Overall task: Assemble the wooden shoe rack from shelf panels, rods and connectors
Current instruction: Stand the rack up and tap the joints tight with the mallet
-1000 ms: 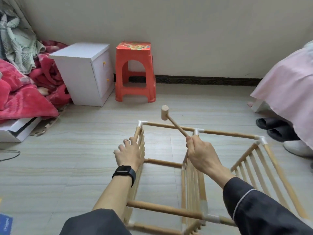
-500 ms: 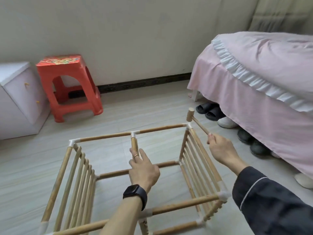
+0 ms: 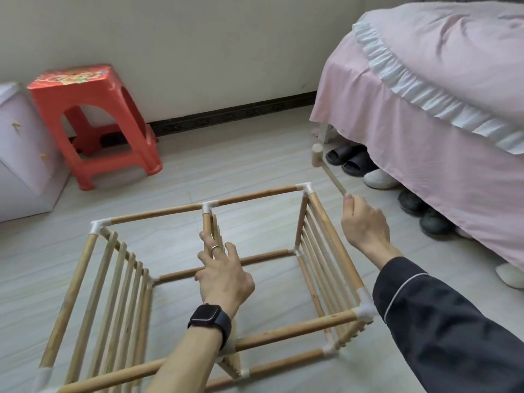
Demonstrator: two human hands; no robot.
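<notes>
I'm tapping joints home: left hand [image 3: 224, 276], fingers spread, steadies the rack's [image 3: 158, 212] middle panel [image 3: 207, 222], while my right hand [image 3: 364, 222] grips the mallet [image 3: 326, 168] just beyond the rack's far-right connector [image 3: 305, 188], which next wants a square downward knock.

Red stool [image 3: 71, 78] beside white cabinet [image 3: 19, 154]; pink-skirted bed [image 3: 425, 95] over dark slippers [image 3: 351, 161], perhaps boots [image 3: 433, 222] nearby.

The right hand [image 3: 364, 225] has lifted the mallet [image 3: 330, 177] away from the corner connector [image 3: 305, 188]
</notes>
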